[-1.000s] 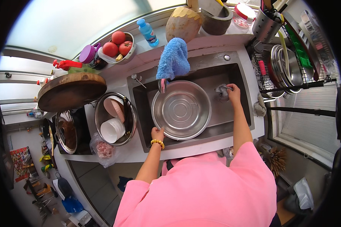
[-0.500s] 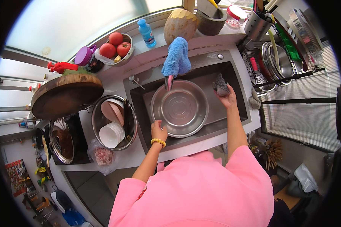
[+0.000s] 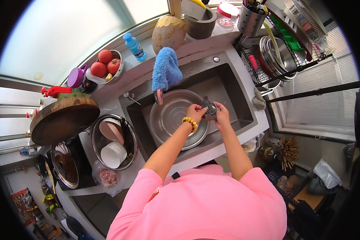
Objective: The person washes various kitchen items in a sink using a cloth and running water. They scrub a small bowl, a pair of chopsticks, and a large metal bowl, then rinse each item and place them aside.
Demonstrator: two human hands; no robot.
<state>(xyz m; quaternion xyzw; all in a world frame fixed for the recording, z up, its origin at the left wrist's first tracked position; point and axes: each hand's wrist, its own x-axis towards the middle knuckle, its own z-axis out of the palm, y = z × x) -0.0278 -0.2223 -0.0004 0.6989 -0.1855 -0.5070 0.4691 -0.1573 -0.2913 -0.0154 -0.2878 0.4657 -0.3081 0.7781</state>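
Both hands meet over the right part of a round steel basin [image 3: 164, 120] that stands in the dark sink [image 3: 232, 96]. My left hand [image 3: 194, 113], with a yellow bead bracelet at the wrist, pinches one side of a crumpled grey scouring cloth [image 3: 209, 109]. On its other side my right hand [image 3: 223, 117] is closed round the cloth. Something small and pale shows at the cloth near the right fingers, too small to name. Left of the hands, the faucet [image 3: 159, 96] reaches over the basin with a blue fluffy cloth [image 3: 167, 70] draped on it.
Left of the sink stands a steel bowl [image 3: 133, 154] holding white bowls [image 3: 113, 155]. A bag of raw meat [image 3: 108, 177] lies near the counter's front edge. Behind are a round wooden board [image 3: 64, 120], tomatoes [image 3: 99, 69] and a blue bottle [image 3: 135, 48]. A dish rack [image 3: 276, 82] is at the right.
My left hand has left the basin's near rim and moved right to grip the grey scouring cloth. My right hand has brought the cloth left and nearer. The view has shifted.
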